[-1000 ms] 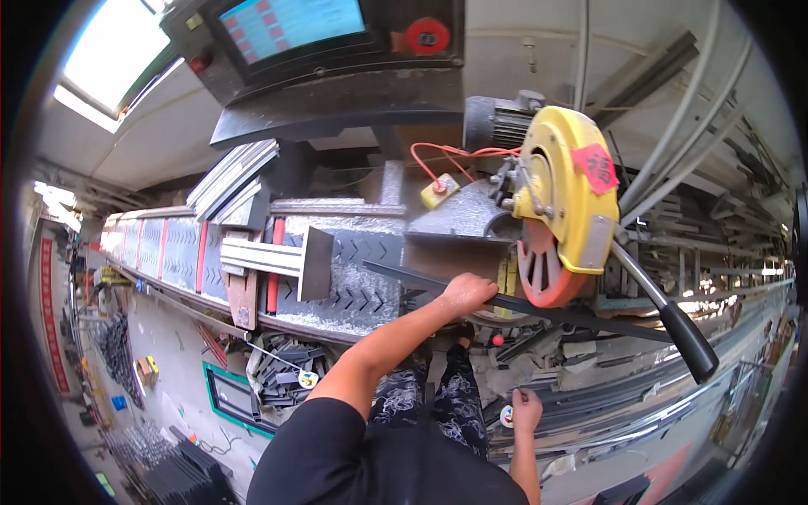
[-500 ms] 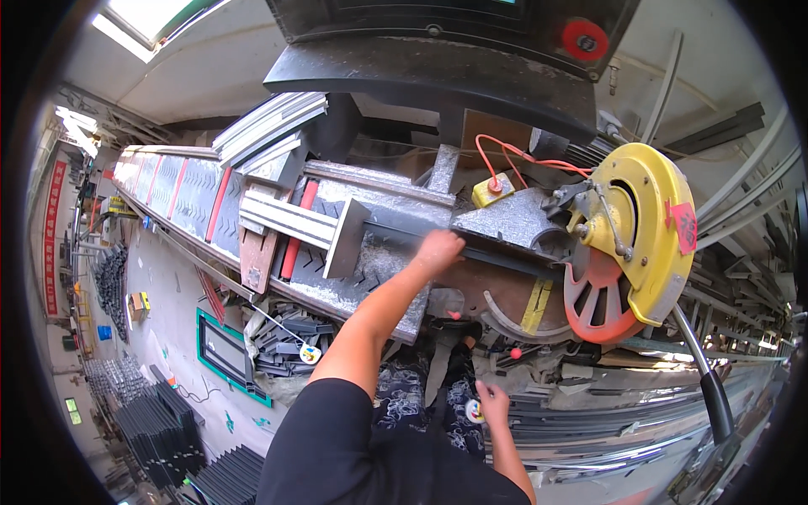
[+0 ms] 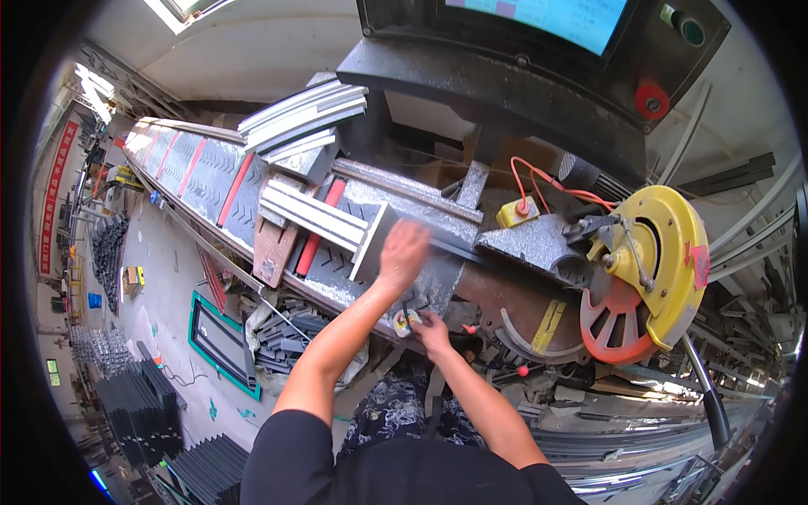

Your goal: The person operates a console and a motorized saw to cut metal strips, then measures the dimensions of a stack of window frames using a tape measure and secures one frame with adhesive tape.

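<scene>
My left hand (image 3: 404, 252) is over the saw bench (image 3: 438, 282), beside the upright grey end plate (image 3: 374, 242). Motion smears its fingers, so their closure and any contents cannot be told. Close to the bench's front edge, my right hand (image 3: 433, 335) grips a small round white thing (image 3: 405, 322) with a coloured face; its exact kind is unclear. A thin dark strip rises from near it toward the left hand. White profile bars (image 3: 311, 216) lie against the far side of the end plate, on the left.
A yellow saw guard (image 3: 665, 252) with a red-orange slotted cover (image 3: 616, 330) and a black-handled lever (image 3: 715, 417) stands at right. Above the bench hangs a control panel (image 3: 497, 80). More bars (image 3: 303, 118) are stacked behind. A green-edged frame (image 3: 220, 345) lies at lower left.
My left hand has moved left along the bench toward the end plate. My right hand has come up and left to the bench edge with the round thing. The view has shifted, revealing more panel.
</scene>
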The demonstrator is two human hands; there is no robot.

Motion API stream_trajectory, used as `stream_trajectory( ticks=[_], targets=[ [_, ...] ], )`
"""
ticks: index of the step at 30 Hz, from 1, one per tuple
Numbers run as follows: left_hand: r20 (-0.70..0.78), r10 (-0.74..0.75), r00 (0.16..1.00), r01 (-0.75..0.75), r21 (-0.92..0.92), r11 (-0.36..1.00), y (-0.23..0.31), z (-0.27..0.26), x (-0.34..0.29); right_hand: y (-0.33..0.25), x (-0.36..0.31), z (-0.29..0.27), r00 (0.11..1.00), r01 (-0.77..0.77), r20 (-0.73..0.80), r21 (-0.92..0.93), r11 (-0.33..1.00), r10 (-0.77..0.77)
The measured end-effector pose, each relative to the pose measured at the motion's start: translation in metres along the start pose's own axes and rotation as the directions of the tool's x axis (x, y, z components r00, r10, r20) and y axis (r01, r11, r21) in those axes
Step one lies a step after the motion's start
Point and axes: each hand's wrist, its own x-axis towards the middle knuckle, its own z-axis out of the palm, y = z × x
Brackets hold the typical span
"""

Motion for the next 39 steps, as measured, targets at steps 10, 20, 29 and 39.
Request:
stream_trajectory(
  ticks=[10,20,29,39],
  targets=[
    [0.064,-0.381,0.923,0.363,0.188,0.912,-0.056,-0.037,-0.009,-0.142,-0.078,0.026,0.861,0.414,0.141,-0.752,0.513,-0.489],
    [0.090,-0.465,0.881,0.452,0.136,0.882,-0.055,-0.038,-0.009,-0.505,-0.180,0.051,-0.321,0.110,0.432,-0.867,-0.486,-0.843],
    [0.043,-0.449,0.892,0.440,0.139,0.887,-0.056,-0.034,-0.011,-0.519,-0.167,0.044,-0.301,0.037,0.506,-0.841,-0.540,-0.808],
    [0.047,-0.466,0.884,0.457,0.127,0.880,-0.052,-0.041,-0.006,-0.546,-0.155,0.100,-0.435,0.147,0.631,-0.654,-0.742,-0.642]
  ],
)
